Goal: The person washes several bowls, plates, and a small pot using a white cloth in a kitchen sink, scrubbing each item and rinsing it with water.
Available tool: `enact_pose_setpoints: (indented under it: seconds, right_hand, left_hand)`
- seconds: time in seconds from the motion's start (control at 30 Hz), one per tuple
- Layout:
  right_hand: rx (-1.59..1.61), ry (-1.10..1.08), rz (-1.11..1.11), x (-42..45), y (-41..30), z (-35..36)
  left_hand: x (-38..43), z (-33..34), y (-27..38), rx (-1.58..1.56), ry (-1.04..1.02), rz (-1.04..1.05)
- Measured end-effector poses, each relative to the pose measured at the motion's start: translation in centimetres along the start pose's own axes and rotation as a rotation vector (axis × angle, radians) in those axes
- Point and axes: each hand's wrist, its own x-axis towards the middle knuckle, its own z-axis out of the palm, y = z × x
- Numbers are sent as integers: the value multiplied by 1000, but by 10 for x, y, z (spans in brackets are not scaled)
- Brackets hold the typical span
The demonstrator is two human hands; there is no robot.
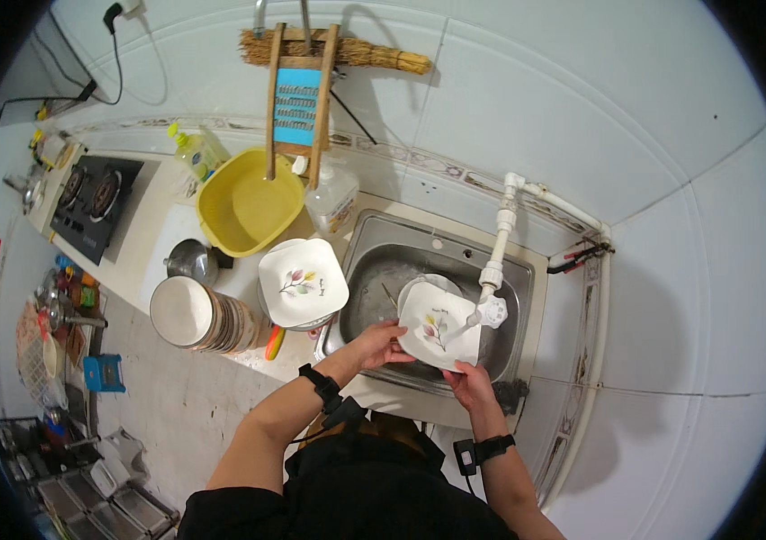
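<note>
Both of my hands hold a white square plate with a leaf print (433,327) over the stainless steel sink (372,236), under the white plastic tap (491,310). My left hand (381,344) grips its left edge, and my right hand (469,383) its lower edge. Water seems to run from the tap onto the plate. Behind it, another white dish (433,282) lies in the sink, with what looks like a utensil beside it. Left of the sink, a similar square plate (305,283) tops a small stack. A tall stack of bowls (184,312) lies tilted farther left.
A yellow plastic basin (251,202), a clear bottle (332,200), a dish soap bottle (195,155) and a metal pot (192,262) stand on the counter. A blue grater (296,108) hangs on the wall. An orange-handled tool (275,343) lies near the counter's front edge.
</note>
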Motion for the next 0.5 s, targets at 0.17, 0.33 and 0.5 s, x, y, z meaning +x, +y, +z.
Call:
enact_pose_setpoints:
  seconds: [0.17,0.33,0.5]
  right_hand:
    - [-731,248,-197,-6,-10,-3]
    - [-1964,351,-658,36,5,-7]
    - [-1791,-248,-910,64,9,8]
  left_hand:
    - [14,10,-14,109,-40,-32]
    - [27,21,-52,133,-25,30]
    - [40,31,-53,130,98,-14]
